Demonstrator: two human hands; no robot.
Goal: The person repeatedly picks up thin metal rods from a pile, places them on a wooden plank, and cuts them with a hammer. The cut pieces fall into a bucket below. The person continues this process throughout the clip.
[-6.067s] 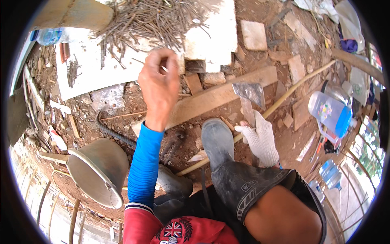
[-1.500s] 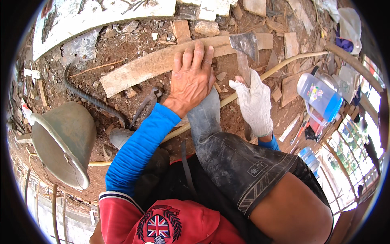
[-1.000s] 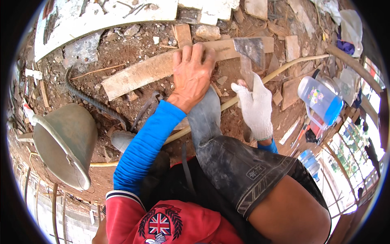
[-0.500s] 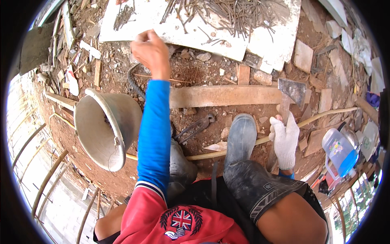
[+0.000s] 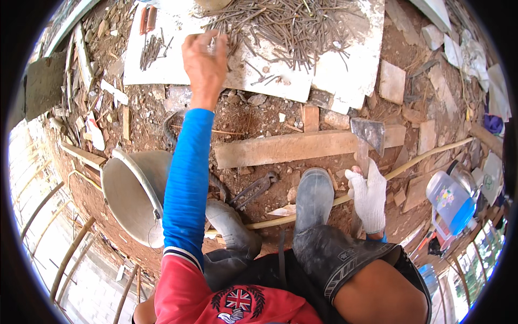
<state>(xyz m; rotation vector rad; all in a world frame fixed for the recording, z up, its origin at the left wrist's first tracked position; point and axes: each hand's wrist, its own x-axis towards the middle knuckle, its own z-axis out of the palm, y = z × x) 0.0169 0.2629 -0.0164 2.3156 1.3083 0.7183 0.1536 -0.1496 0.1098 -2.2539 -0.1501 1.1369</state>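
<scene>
My left hand (image 5: pixel 205 63), bare, reaches over the near edge of a white board (image 5: pixel 178 21). Its fingers are bent and apart beside a large pile of rusty, mostly bent nails (image 5: pixel 291 32); I see nothing held in them. On the board's left part lies a small bunch of straighter nails (image 5: pixel 153 53). In a white knitted glove, my right hand (image 5: pixel 369 197) grips the wooden handle of a hatchet (image 5: pixel 369 135), its metal head up over the right end of a wooden plank (image 5: pixel 291 148). Pincers (image 5: pixel 256 190) lie on the soil between my boots.
A grey bucket (image 5: pixel 132 200) lies tipped left of my left arm. Two reddish-brown handles (image 5: pixel 147 20) rest at the board's top left. A yellowish pole (image 5: pixel 421 158) crosses the ground by my boots. At right stands a clear jug with a blue part (image 5: pixel 450 197). Rubble surrounds the board.
My left hand has moved from the board's near edge to the nail pile, and its fingers have spread. The view has shifted a little; my right hand still holds the hatchet.
</scene>
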